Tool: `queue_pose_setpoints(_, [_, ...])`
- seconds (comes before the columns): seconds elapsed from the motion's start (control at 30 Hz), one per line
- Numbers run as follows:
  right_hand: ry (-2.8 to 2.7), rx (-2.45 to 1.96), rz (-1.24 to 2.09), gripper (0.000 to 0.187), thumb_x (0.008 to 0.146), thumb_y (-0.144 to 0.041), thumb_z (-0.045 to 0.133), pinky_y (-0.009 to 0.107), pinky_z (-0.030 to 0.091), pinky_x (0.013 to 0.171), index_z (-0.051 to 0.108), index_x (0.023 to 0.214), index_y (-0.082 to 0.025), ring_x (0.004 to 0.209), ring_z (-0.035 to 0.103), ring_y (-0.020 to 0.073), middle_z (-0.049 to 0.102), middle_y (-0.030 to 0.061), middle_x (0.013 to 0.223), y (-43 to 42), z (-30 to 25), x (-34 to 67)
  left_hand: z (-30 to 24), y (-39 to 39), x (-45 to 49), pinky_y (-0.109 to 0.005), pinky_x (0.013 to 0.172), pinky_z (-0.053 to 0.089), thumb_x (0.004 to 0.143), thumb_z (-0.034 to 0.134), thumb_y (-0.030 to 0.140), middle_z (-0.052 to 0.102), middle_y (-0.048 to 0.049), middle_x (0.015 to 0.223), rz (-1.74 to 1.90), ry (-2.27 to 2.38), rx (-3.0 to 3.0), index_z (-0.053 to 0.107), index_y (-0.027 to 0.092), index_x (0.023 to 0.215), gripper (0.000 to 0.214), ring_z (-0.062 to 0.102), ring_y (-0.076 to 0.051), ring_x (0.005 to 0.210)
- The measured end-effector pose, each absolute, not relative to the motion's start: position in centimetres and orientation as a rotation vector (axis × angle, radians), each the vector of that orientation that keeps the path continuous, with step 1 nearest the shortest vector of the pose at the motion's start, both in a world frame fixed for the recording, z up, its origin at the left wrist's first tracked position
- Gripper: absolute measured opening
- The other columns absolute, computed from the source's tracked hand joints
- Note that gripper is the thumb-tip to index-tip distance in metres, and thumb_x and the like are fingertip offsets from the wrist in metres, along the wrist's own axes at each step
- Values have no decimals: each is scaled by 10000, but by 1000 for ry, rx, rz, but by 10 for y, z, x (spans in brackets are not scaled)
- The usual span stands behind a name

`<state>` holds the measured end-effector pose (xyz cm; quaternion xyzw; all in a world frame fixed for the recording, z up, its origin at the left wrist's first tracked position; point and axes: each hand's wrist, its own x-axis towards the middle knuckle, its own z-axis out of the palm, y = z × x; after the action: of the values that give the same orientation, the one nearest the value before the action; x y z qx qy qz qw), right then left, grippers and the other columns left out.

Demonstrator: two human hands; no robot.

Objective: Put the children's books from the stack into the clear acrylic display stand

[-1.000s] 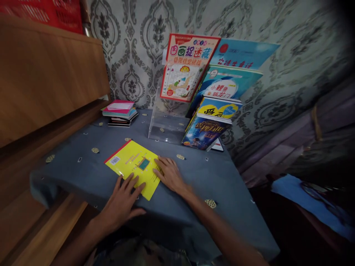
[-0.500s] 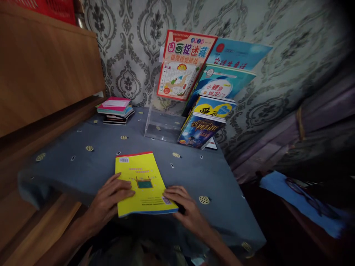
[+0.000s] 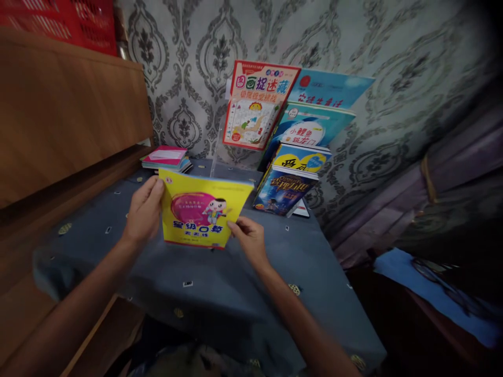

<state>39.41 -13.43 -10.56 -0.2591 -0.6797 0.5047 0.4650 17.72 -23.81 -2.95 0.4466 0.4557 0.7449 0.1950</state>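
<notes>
A thin yellow workbook point(image 3: 202, 209) is raised above the table, its cover facing me with the title upside down. My left hand point(image 3: 145, 209) grips its left edge, fingers partly hidden behind it. On the right edge, my right hand point(image 3: 248, 234) pinches the workbook near its lower corner. Beyond it a clear acrylic stand holds a red picture book point(image 3: 259, 104). To the right, several books stand in tiers, with a dark blue book point(image 3: 283, 191) in front and a teal book point(image 3: 310, 123) farther back.
A small stack of books point(image 3: 167, 155) lies at the table's back left, beside a wooden cabinet point(image 3: 74, 99). Under the dark blue book a phone-like object point(image 3: 302, 209) pokes out. A patterned grey cloth point(image 3: 251, 298) covers the table. Glasses rest on blue fabric point(image 3: 396, 264) at right.
Both hands have lifted the yellow workbook off the table and turned it over, so its front cover shows instead of the back. The view has tilted slightly upward.
</notes>
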Motion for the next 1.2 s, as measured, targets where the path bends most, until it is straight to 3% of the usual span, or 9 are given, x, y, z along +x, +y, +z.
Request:
queue_pose_setpoints(0.2, [-1535, -718, 1518, 412, 725, -535, 781, 194, 337, 405, 668, 935, -199, 459, 485, 99, 608, -49, 605, -127, -104, 382, -59, -198, 144, -264, 648, 538, 785, 663, 354, 681, -13, 774, 1937, 1299, 929, 629, 182, 922, 222, 658, -166, 719])
queue_pose_setpoints(0.3, [-1579, -870, 1532, 453, 733, -538, 759, 205, 334, 410, 618, 1004, -203, 451, 486, 117, 564, -72, 566, -119, -128, 377, -98, -184, 129, -248, 570, 494, 685, 666, 356, 661, -4, 709, 1782, 1427, 833, 624, 174, 898, 284, 622, -161, 623])
queue_pose_setpoints(0.4, [-1884, -1059, 1236, 323, 814, -398, 697, 248, 426, 524, 635, 1056, -193, 575, 581, 164, 617, -37, 629, -112, -146, 378, -131, -175, 117, -304, 630, 528, 694, 594, 344, 674, -31, 752, 1583, 1734, 973, 632, 166, 955, 319, 643, -198, 670])
queue_pose_setpoints(0.5, [-2254, -1230, 747, 316, 852, -231, 648, 300, 486, 721, 660, 1165, -199, 828, 652, 208, 709, 46, 902, -113, -148, 383, -149, -172, 110, -405, 861, 546, 707, 558, 276, 703, -78, 899, 1404, 2051, 1249, 644, 166, 1003, 327, 670, -260, 912])
queue_pose_setpoints(0.6, [-2440, -1235, 456, 297, 914, -201, 584, 336, 494, 870, 668, 1198, -208, 1055, 629, 242, 685, 103, 1134, -121, -141, 379, -158, -175, 110, -462, 1044, 468, 752, 537, 234, 710, -116, 1062, 1267, 2138, 1437, 665, 162, 1041, 324, 627, -291, 1113])
queue_pose_setpoints(0.73, [-2628, -880, 441, 315, 993, -226, 478, 376, 448, 1059, 650, 1255, -196, 1230, 576, 246, 658, 119, 1294, -135, -133, 347, -169, -185, 120, -489, 1080, 449, 896, 422, 220, 627, -178, 1346, 835, 2327, 1816, 635, 128, 1218, 397, 579, -310, 1252])
queue_pose_setpoints(0.87, [-2822, -668, 458, 476, 1011, -197, 396, 428, 267, 1231, 467, 1478, -133, 1469, 382, 237, 456, 138, 1572, -139, -136, 305, -178, -191, 126, -478, 1112, 427, 953, 351, 192, 543, -206, 1467, 624, 2450, 1991, 574, 96, 1340, 457, 526, -314, 1348])
queue_pose_setpoints(0.97, [-2859, -727, 441, 501, 1032, -259, 379, 465, 190, 1258, 422, 1512, -122, 1519, 302, 241, 390, 143, 1613, -128, -140, 294, -180, -192, 125, -435, 1127, 423, 969, 352, 195, 555, -185, 1466, 574, 2478, 2029, 573, 118, 1350, 447, 525, -283, 1363])
queue_pose_setpoints(1.2, [-2690, -1201, 443, 558, 1065, -373, 325, 508, 170, 1248, 375, 1537, -79, 1546, 239, 256, 308, 177, 1643, -76, -145, 322, -176, -192, 128, -451, 1134, 411, 983, 345, 186, 528, -203, 1493, 490, 2492, 2027, 543, 94, 1390, 462, 507, -297, 1381])
